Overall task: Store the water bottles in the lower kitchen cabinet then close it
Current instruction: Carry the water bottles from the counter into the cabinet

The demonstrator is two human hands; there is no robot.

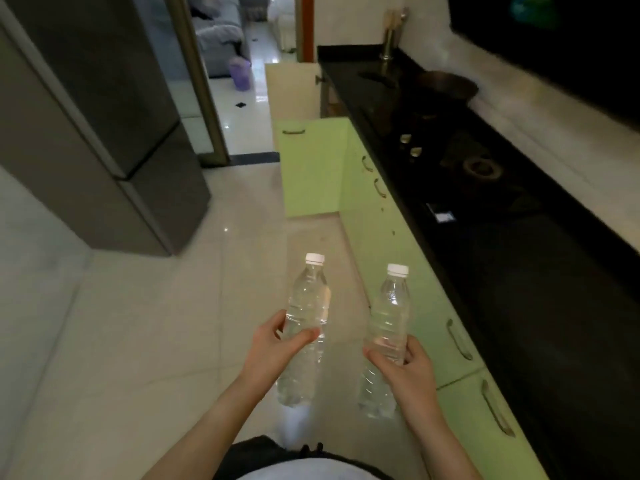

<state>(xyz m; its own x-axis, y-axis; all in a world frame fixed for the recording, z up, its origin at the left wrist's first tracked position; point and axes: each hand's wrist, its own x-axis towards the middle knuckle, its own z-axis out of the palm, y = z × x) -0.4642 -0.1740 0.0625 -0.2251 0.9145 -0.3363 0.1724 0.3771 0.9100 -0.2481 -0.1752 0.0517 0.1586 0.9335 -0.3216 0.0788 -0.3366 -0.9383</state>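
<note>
Two bottles in hand, low centre of frame, both off the floor point(138, 323).

Left hand point(273, 344): thumb and fingers wrapped round the middle of the left bottle point(306, 299). The bottle was clear, had a white cap, and tilted with the cap pointing up-frame. Its base showed below my wrist.

Right hand point(408, 368): gripped the right bottle point(389, 313) about its middle, fingers curled over the far side. It was also clear with a white cap and tilted much the same way. The two bottles ran side by side, apart, not touching.

The green cabinets point(391, 258) ran along the right, from the lower right corner up toward centre, under a black counter point(519, 271). One door point(311, 168) stood swung open across the aisle at upper centre, well ahead of the bottles. I could not see inside that cabinet from here. The nearer doors, just right of the right bottle, sat shut.

On the counter: a burner point(479, 168) at right of centre and a dark pan point(446, 86) further up-frame.

A grey fridge point(104, 133) filled the upper left. A purple bin point(240, 72) stood beyond the doorway, top centre.
</note>
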